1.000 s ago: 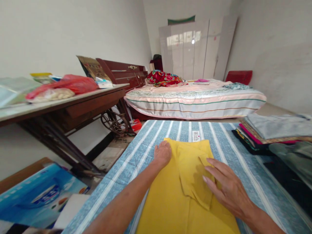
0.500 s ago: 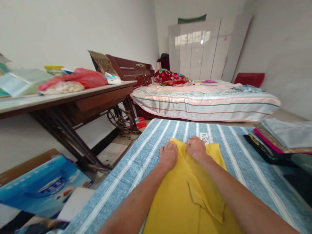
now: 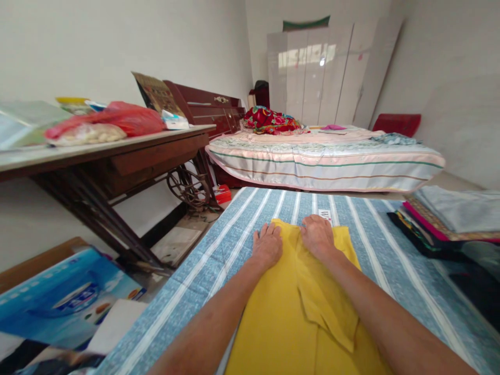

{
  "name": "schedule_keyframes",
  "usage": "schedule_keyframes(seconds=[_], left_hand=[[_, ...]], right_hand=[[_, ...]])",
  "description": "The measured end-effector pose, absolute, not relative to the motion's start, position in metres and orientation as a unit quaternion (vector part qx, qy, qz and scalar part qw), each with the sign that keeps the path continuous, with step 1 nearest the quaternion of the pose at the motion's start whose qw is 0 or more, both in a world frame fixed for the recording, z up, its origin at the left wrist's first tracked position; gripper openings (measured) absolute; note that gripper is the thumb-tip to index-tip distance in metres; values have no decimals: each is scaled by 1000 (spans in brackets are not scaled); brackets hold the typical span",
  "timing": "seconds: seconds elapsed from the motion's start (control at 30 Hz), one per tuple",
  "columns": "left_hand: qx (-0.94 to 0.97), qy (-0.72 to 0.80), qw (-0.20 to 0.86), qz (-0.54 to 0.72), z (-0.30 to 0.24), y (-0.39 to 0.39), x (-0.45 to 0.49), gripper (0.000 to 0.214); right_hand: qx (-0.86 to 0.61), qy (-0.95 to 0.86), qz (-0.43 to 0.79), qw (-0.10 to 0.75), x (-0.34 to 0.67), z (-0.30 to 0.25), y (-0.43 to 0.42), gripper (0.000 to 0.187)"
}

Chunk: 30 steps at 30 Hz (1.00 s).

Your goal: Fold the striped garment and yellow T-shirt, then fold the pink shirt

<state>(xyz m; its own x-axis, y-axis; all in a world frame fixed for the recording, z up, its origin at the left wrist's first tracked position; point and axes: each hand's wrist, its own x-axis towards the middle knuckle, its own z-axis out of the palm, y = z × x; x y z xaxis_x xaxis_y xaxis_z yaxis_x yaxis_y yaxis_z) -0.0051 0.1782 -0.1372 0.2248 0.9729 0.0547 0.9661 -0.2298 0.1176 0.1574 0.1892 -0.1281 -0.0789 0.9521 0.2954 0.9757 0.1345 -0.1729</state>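
A yellow garment (image 3: 289, 312) lies flat on a blue and white striped sheet (image 3: 219, 260) in front of me. A folded flap of it runs down the middle. My left hand (image 3: 267, 246) rests on the garment's far left corner, fingers curled down over the edge. My right hand (image 3: 317, 237) sits close beside it on the far edge, fingers also curled onto the cloth. Both hands look closed on the fabric's top edge. A small white label (image 3: 325, 214) shows just beyond my right hand.
A stack of folded clothes (image 3: 449, 219) lies at the right. A wooden sewing table (image 3: 117, 156) with bags on it stands at the left, a bed (image 3: 324, 159) ahead, a white wardrobe (image 3: 324, 73) behind it. A blue box (image 3: 58, 307) lies at lower left.
My right hand has moved from the garment's middle up to its far edge, next to my left hand. The left hand has stayed at the far left corner.
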Motion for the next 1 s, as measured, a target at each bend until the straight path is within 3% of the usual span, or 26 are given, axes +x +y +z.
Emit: schedule_keyframes(seconds=[0.47, 0.8, 1.0], left_hand=[[811, 584, 16, 37, -139, 201, 1, 45], [828, 559, 23, 40, -119, 191, 15, 41], [880, 469, 60, 32, -121, 181, 35, 48]], right_hand=[[-572, -805, -10, 156, 164, -140, 170, 26], [-624, -749, -5, 222, 209, -107, 172, 28], [-595, -758, -19, 268, 235, -127, 128, 29]])
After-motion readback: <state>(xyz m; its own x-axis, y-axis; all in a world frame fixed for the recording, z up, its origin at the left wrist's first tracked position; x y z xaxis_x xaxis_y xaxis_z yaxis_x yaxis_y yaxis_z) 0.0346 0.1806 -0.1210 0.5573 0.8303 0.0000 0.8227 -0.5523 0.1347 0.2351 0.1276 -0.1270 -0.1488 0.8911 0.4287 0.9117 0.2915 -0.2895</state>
